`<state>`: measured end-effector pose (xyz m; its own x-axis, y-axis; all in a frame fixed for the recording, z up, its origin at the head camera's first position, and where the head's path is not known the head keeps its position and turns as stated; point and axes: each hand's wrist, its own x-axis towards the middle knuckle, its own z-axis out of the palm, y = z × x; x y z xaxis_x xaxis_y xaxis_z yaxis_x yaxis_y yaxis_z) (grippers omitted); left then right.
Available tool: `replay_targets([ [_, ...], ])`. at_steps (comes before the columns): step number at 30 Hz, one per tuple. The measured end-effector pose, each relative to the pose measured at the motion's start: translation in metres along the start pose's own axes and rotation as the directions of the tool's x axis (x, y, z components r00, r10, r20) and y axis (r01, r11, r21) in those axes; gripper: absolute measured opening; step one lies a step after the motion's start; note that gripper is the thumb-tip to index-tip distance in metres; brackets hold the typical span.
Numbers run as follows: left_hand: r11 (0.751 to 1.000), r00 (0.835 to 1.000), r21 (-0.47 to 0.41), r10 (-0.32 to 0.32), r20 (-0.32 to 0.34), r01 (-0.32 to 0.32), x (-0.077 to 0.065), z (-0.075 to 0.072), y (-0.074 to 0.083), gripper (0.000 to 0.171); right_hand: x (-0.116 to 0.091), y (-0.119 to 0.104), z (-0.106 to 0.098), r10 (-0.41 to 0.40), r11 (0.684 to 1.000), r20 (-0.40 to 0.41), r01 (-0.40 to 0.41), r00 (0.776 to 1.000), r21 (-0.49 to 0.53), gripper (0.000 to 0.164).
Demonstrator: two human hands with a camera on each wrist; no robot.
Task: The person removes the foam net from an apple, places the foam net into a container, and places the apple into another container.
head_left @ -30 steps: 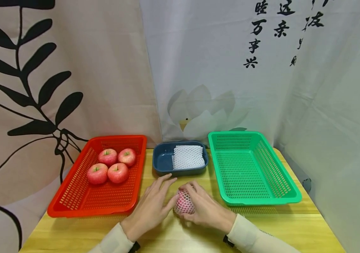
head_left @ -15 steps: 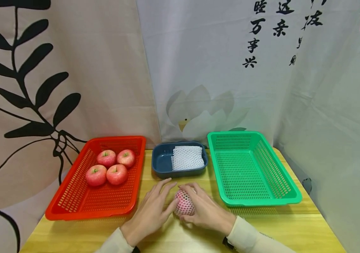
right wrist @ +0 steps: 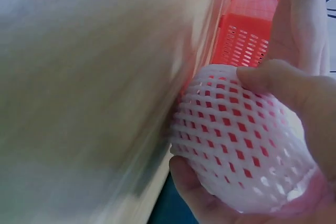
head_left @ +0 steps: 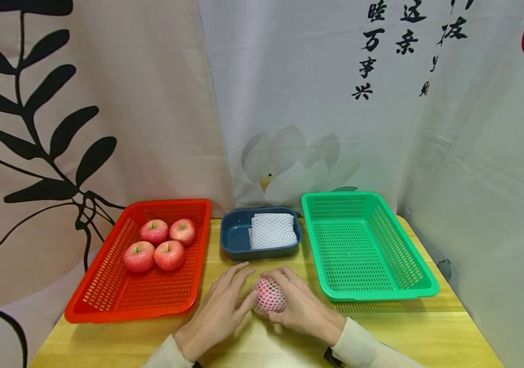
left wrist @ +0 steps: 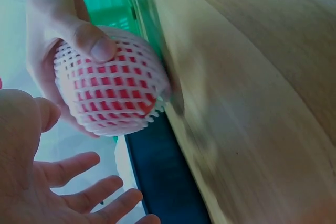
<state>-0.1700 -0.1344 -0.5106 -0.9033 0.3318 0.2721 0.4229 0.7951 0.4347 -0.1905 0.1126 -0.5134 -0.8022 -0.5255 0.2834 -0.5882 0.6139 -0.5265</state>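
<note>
An apple in a white foam net [head_left: 269, 297] is at the front middle of the wooden table, its red skin showing through the mesh. My right hand [head_left: 305, 309] grips it from the right, thumb and fingers around its sides in the right wrist view [right wrist: 236, 135]. To its left is my left hand [head_left: 220, 309], fingers spread and loosely bent. In the left wrist view that hand [left wrist: 58, 177] holds nothing, and its fingers are apart from the netted apple [left wrist: 113, 87]. Part of the net is covered by the right thumb and fingers.
A red basket [head_left: 128, 314] on the left holds several bare apples [head_left: 169, 255]. Behind the hands, a dark blue tray [head_left: 235, 236] contains white foam nets [head_left: 273, 231]. On the right stands a green basket [head_left: 358, 255]. Printed cloth [head_left: 289, 92] hangs behind the table.
The netted apple and right hand have shifted very slightly to the right. My left hand has barely moved, and the head view has tilted a little.
</note>
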Motion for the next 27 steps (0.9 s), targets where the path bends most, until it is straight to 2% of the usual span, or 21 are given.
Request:
replay_targets([
  [6,1.000,0.998,-0.004,0.021,-0.060,-0.022,0.000,0.001,-0.001,0.048,0.000,-0.004,-0.008,0.013,0.999,-0.050,-0.011,0.999,0.038,0.087],
  [17,0.994,0.985,0.025,0.106,-0.133,-0.104,0.004,0.001,-0.005,0.024,0.003,-0.011,-0.025,-0.080,0.993,-0.178,0.094,0.981,0.073,0.088],
  [22,0.993,0.982,-0.056,0.089,-0.169,-0.099,0.005,0.001,-0.003,0.026,0.002,-0.011,-0.028,-0.088,0.991,-0.191,0.106,0.978,0.082,0.088],
  [27,0.981,0.979,-0.163,0.076,-0.189,-0.107,0.005,0.000,0.000,0.036,0.001,-0.012,-0.030,-0.084,0.991,-0.188,0.101,0.979,0.083,0.087],
])
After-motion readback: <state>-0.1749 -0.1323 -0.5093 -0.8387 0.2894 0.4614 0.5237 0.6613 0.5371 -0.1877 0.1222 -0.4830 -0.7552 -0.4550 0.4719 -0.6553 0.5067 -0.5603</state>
